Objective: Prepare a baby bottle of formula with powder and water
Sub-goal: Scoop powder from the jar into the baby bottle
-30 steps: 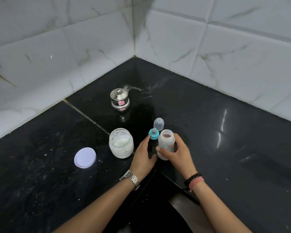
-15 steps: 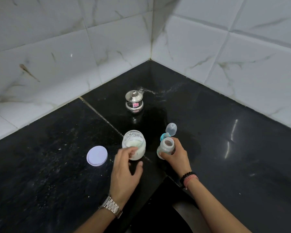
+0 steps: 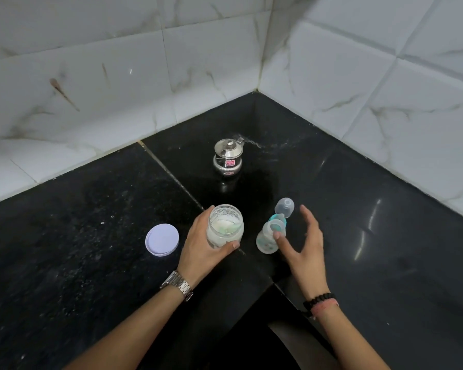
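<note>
Head view: a person is working at the inner corner of a black stone counter [image 3: 385, 249] backed by white marbled wall tiles [image 3: 91, 76].
Left hand [image 3: 198, 247]: it is curling round the powder jar [image 3: 225, 227], thumb crossing the near side and fingers wrapping the far left side; a metal watch [image 3: 177, 284] is sitting on that wrist.
Powder jar: clear glass, lidless, upright, whitish powder clinging to the walls and filling the lower part.
Jar lid [image 3: 162, 239]: pale lilac disc, lying flat on the counter just left of the jar.
Right hand [image 3: 302, 244]: fingers are spreading straight and gripping nothing; the thumb tip is touching or just beside the baby bottle [image 3: 269, 237]; dark and pink bead bracelets [image 3: 320, 303] are circling the wrist.
Baby bottle: small, translucent, uncapped, standing between the two hands, looking tilted slightly; contents cannot be told.
Teat ring [image 3: 278, 218]: teal, lying just behind the bottle.
Clear cap [image 3: 285, 207]: dome-shaped, standing just beyond the teat ring.
Steel pot [image 3: 227, 158]: small, lidded, red sticker on front, standing well back toward the corner.
</note>
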